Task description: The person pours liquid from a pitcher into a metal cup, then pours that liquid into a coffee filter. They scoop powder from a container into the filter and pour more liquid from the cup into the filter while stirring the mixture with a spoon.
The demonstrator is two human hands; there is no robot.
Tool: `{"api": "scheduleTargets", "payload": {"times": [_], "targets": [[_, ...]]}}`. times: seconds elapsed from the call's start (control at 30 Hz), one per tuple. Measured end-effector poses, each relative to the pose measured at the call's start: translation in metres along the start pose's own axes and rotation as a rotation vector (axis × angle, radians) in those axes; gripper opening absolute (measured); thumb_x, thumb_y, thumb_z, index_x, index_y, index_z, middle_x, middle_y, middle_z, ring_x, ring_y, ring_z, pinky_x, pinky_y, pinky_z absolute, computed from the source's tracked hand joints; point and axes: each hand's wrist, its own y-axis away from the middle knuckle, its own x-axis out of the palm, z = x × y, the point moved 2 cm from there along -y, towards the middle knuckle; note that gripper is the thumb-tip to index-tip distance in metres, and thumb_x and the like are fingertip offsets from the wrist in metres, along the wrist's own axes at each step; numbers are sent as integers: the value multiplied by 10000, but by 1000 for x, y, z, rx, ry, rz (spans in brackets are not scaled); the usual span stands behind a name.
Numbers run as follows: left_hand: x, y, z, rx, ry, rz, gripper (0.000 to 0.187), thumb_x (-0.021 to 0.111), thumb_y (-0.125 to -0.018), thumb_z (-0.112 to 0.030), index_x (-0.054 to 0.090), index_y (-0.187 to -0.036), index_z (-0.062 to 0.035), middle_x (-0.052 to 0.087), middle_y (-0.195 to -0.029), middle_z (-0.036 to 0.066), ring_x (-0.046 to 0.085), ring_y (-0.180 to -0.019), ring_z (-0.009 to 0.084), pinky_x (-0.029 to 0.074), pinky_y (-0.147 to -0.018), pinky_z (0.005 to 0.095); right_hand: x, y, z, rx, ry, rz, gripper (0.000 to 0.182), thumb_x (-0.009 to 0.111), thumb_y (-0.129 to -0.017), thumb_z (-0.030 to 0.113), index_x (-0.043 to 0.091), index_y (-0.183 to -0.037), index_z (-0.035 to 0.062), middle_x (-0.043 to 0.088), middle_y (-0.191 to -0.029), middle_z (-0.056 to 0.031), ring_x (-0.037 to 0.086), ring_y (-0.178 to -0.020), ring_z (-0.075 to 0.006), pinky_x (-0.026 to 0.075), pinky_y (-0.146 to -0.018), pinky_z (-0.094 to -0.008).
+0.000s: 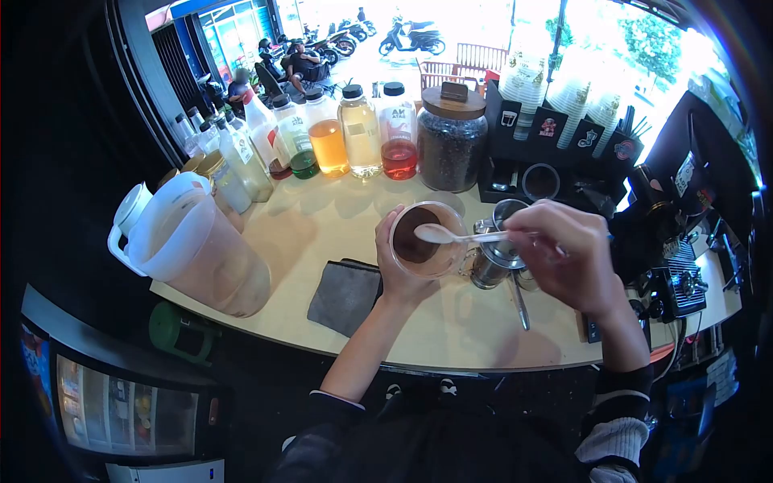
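My left hand (396,270) is wrapped round a clear plastic cup (441,269), tilted so its mouth faces me. Brown contents (412,233) show inside it. In my right hand (568,258) a pale spoon (436,233) is pinched by its handle, its bowl over the cup's mouth. Just right of the cup, partly behind my right hand, stand a metal cup with a handle (509,212) and a glass vessel (485,274). A metal spoon handle (522,303) slants down beside them. Left of my left wrist lies a folded grey cloth (346,296).
A large pitcher (197,249) stands at the counter's left. Syrup bottles (328,145) and a wooden-lidded jar of dark beans (452,149) line the back. Cup stacks (570,101) rise from a black holder at back right. An espresso machine (684,274) is at the right.
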Motion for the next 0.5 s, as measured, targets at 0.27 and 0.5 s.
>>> {"api": "scheduleTargets", "payload": {"times": [0.27, 0.5], "targets": [[-11, -5, -27, 42, -302, 25, 1103, 906, -499, -266, 232, -1346, -54, 391, -1308, 155, 461, -1161, 298, 399, -976, 397, 94, -15, -10, -260, 499, 418, 195, 605, -760, 118, 528, -916, 30, 626, -760, -69, 649, -639, -212, 513, -535, -317], [-8, -7, -22, -34, -97, -51, 1094, 896, -522, -229, 213, -1357, -51, 371, -1321, 159, 451, -1180, 296, 379, -996, 395, 121, -44, -7, -202, 480, 544, 157, 602, -757, 131, 556, -851, 14, 644, -725, -111, 663, -660, -237, 533, -611, -326]]}}
